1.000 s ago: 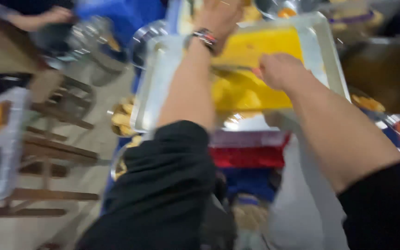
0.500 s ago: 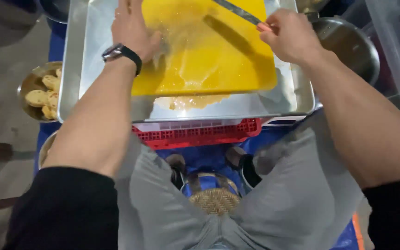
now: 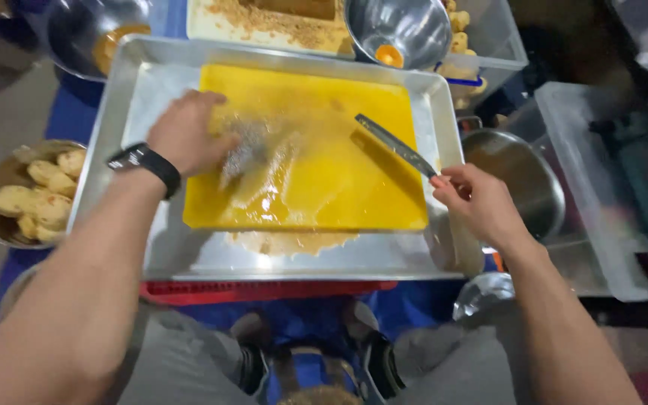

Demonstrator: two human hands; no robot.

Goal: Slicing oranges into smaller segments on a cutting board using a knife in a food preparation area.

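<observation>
Left hand (image 3: 189, 135), black watch (image 3: 144, 161) on its wrist, rests palm-down on the left part of a yellow cutting board (image 3: 316, 165). Its fingers are blurred over a wet, smeared patch of the board; whether the grip is closed on anything cannot be told.

Right hand (image 3: 478, 202) sits at the board's right edge, grip clamped on the handle of a knife (image 3: 395, 144). The blade points far-left, lying low over the board.

The board lies flat inside a large metal tray (image 3: 264, 259), towards its far and right sides. A pale crumbly residue spreads on the tray floor just near the board's near edge.

Surroundings: a metal bowl of pale round pieces (image 3: 28, 195) left of the tray; a steel bowl (image 3: 399, 30) at the far side; a metal pot (image 3: 519, 180) right of the tray; a red crate rim (image 3: 264, 291) beneath the tray's near edge.
</observation>
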